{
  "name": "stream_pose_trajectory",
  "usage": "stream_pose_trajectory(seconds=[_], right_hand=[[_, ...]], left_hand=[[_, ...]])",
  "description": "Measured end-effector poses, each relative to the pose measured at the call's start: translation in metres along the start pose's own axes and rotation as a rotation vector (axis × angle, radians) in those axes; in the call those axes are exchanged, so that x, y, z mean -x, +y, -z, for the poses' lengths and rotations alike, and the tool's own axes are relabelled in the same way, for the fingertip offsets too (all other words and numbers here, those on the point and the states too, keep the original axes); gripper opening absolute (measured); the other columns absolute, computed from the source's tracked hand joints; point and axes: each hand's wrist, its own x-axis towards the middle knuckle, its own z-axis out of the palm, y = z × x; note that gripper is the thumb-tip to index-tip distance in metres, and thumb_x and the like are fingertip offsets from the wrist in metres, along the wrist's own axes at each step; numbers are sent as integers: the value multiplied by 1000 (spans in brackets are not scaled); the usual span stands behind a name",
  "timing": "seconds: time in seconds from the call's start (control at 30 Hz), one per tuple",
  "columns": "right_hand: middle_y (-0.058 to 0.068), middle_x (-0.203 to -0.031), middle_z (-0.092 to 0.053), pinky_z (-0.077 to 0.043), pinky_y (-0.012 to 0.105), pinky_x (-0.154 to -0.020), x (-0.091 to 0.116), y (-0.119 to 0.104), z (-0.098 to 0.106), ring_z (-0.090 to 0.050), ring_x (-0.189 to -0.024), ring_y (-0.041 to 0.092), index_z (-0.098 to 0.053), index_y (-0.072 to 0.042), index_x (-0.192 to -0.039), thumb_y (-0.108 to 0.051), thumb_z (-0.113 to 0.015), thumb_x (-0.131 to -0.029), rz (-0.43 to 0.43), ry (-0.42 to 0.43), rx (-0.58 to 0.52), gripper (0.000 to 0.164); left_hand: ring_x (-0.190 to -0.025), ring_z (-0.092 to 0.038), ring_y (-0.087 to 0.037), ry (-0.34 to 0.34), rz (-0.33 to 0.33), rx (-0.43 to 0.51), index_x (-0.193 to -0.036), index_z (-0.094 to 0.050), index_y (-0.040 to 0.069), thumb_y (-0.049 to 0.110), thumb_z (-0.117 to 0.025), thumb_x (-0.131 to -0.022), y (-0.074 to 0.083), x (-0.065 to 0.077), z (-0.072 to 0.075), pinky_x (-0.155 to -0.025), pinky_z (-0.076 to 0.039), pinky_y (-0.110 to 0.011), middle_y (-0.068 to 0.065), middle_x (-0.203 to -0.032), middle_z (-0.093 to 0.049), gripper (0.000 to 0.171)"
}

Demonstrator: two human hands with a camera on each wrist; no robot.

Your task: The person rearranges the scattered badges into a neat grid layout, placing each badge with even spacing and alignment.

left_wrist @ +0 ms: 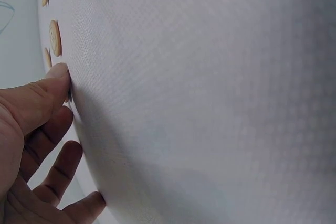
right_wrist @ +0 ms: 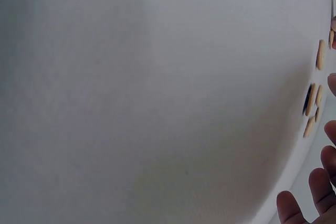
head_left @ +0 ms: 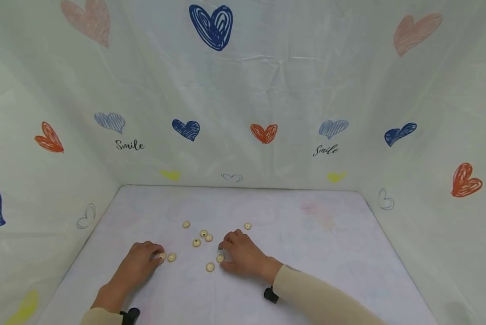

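Observation:
In the head view, my left hand point(head_left: 139, 264) is at the left of the table, its thumb and index finger pinching a small pale wooden disc point(head_left: 162, 256). Just right of that lies a second disc point(head_left: 171, 257). My right hand point(head_left: 243, 255) hovers low over the middle, thumb and index finger apart on either side of another disc point(head_left: 220, 258). Close to its thumb is a further disc point(head_left: 210, 267). The left wrist view has the left thumb point(left_wrist: 58, 74) at the table surface, the pinched disc mostly hidden. Spread right fingers point(right_wrist: 321, 182) show in the right wrist view.
Several similar discs, one with a dark mark point(head_left: 196, 243), lie farther back between the hands. A lone disc point(head_left: 248, 225) sits beyond the right hand. The white table point(head_left: 328, 253) is enclosed by a pale curtain point(head_left: 267, 85) printed with hearts.

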Motion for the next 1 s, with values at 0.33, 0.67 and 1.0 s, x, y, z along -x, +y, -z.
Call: stream_pose_trajectory(seconds=[0.33,0.67,1.0], right_hand=[[-6,-109,-54,-36,22,-75,-1,-4,-7,-44,-95,10,-64,-22,-114,-40,-65,-91,37,-8,77,29],[-8,-106,-55,-34,23,-73,-1,-3,-10,-43,-92,10,-65,-23,-110,-41,-65,-91,46,7,115,26],[-8,-106,-55,-33,23,-74,-1,-1,-10,-42,-92,10,-66,-24,-107,-40,-65,-91,42,6,110,22]], left_hand=[[-108,-55,-32,-12,28,-6,-105,-70,10,19,-74,-85,-2,-3,-3,-95,-45,-54,-8,-107,-66,23],[-109,-54,-32,-5,36,-3,-106,-69,11,19,-74,-85,-2,-2,-5,-96,-45,-54,-7,-108,-66,23],[-109,-55,-32,-5,27,5,-106,-69,11,20,-74,-86,-2,-2,-4,-96,-45,-54,-7,-107,-66,23]])
